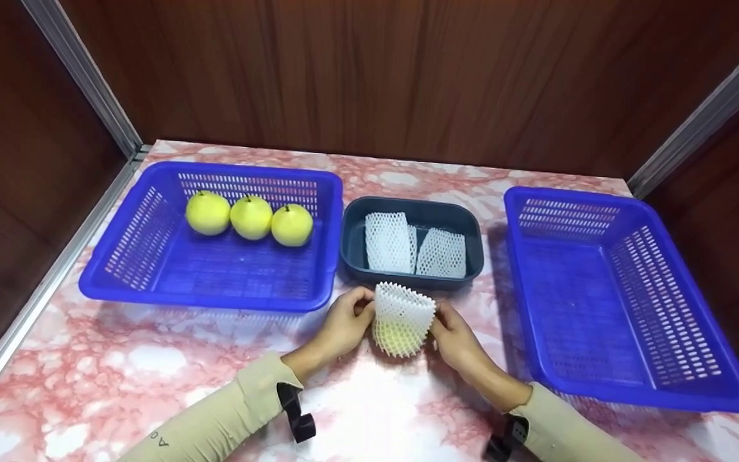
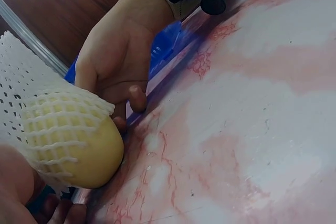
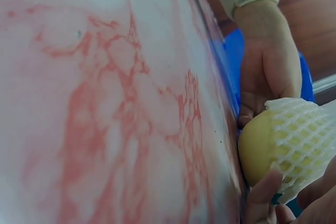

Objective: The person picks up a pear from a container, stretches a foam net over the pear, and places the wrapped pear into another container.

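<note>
White foam netting, a soft open-ended tube of diamond mesh (image 1: 403, 308), fits round a pale yellow, smooth-skinned pear (image 2: 105, 156) near the middle of the counter (image 1: 151, 359), whose surface is marbled red and white. The left hand (image 1: 346, 324) has its grip closed on the tube's left edge; the right hand (image 1: 458, 337) pinches the right edge, so both are clamped on the mesh. In the wrist views the pear's rounded base bulges bare from the netting, while the upper part of the tube rises slack and unfilled above the fruit, ending in a zigzag rim.

The step in hand looks like fitting the tube over the pear. The next move probably calls for an even, gentle tug on both sides, so that the stretchy foam settles round the base without tearing.

Just beyond, a dark blue-grey rounded rectangular tub (image 1: 476, 250) holds more flattened white nets (image 1: 389, 242). To the left, three round yellow pears with dark stems (image 1: 251, 218) sit in a row at the far side of a blue slotted plastic basket (image 1: 228, 276). On the right, a matching blue basket (image 1: 591, 308) shows a smooth floor and slotted walls.
</note>
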A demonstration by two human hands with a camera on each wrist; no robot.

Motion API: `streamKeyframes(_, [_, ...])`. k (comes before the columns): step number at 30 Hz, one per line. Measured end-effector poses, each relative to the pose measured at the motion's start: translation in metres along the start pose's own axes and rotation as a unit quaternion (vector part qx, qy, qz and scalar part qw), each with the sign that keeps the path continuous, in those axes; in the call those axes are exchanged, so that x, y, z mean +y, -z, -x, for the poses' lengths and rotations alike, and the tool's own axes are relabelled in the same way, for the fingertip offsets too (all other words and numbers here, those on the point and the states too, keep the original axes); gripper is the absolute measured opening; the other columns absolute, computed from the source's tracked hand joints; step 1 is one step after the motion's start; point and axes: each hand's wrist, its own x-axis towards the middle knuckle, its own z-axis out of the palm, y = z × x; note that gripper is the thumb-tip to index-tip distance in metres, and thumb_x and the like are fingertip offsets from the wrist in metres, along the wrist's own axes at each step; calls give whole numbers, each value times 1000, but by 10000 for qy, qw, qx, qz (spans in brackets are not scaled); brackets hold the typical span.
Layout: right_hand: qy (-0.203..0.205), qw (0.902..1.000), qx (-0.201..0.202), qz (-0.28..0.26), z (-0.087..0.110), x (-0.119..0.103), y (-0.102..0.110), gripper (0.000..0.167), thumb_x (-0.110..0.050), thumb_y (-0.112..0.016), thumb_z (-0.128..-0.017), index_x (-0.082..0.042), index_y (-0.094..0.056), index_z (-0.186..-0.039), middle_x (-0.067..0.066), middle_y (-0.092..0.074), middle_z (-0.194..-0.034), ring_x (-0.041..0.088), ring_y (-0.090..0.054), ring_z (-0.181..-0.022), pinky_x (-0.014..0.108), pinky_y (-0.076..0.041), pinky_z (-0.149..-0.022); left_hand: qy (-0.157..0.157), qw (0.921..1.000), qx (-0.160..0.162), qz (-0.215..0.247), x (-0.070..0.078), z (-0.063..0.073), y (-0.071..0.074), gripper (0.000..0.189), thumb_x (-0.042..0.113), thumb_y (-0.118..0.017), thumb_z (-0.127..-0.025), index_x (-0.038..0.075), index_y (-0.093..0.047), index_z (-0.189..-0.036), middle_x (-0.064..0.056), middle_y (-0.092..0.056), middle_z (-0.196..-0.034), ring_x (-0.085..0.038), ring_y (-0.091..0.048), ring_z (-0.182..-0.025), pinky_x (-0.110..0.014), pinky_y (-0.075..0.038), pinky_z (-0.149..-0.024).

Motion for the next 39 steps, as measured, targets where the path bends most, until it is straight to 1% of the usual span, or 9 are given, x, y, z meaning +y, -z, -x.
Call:
streamKeyframes(8, [-271,9950,98,-952,5,-6,-1,27,-7,-42,-103,-5,-48,-129,8,-56,-96,14,-46,-59,21,-37,-45,153,9999,-51,-7,5,4,2,12,-3,-50,-102,-4,-62,-103,-7,-63,-87,-13,-58,-81,-24,-50,-76])
streamKeyframes(10, [-70,9917,-52,-1280,7,-6,-1,32,-3,-42,-100,-4,-47,-132,10,-58,-105,15,-53,-66,22,-43,-50,220,9996,-99,169,6,7,3,17,-4,-46,-102,-6,-61,-109,-12,-65,-96,-18,-62,-88,-29,-51,-81])
streamKeyframes(13, [343,9867,-419,-1530,9,-6,1,42,3,-46,-94,0,-46,-135,12,-57,-124,19,-62,-96,27,-54,-74,217,9976,-249,610,9,11,4,29,-6,-41,-99,-8,-58,-123,-21,-65,-117,-29,-64,-109,-37,-52,-93])
streamKeyframes(15, [628,9832,-697,-1567,10,-6,2,50,7,-48,-89,3,-45,-138,14,-54,-133,22,-59,-113,33,-54,-90,118,9946,-432,941,10,14,5,40,-8,-39,-94,-10,-53,-131,-25,-60,-129,-36,-59,-121,-42,-49,-100])
streamKeyframes(20, [993,9767,-1243,-1441,12,-5,5,69,11,-46,-80,2,-37,-148,20,-46,-144,31,-54,-121,41,-53,-95,-52,9848,-1160,1291,11,20,6,63,-10,-42,-86,-8,-37,-148,-27,-47,-147,-39,-50,-133,-42,-44,-112])
streamKeyframes(23, [1075,9754,-1463,-1253,12,-4,7,72,10,-53,-84,2,-32,-153,25,-41,-149,35,-51,-127,42,-52,-100,16,9838,-1419,1094,11,22,6,65,-5,-55,-90,-3,-35,-152,-24,-46,-148,-36,-56,-128,-41,-49,-107])
streamKeyframes(27, [1045,9765,-1610,-976,9,-3,8,73,1,-66,-92,3,-30,-155,28,-39,-152,40,-48,-134,37,-49,-106,-31,9874,-1432,670,9,21,6,70,9,-75,-92,-1,-39,-151,-21,-51,-143,-32,-62,-117,-39,-54,-100])
streamKeyframes(33, [1132,9742,-1804,-753,3,-1,12,76,-1,-72,-91,9,-30,-153,32,-41,-149,45,-49,-133,35,-49,-106,-312,9880,-1510,-57,9,16,9,74,14,-84,-84,-2,-46,-147,-16,-56,-140,-28,-60,-121,-38,-50,-105])
streamKeyframes(39, [1212,9713,-1984,-511,0,1,16,76,3,-75,-86,9,-35,-150,31,-43,-147,47,-46,-134,38,-48,-107,-359,9814,-1707,-796,11,11,13,81,19,-90,-77,2,-49,-145,-12,-63,-133,-24,-60,-120,-39,-47,-108])
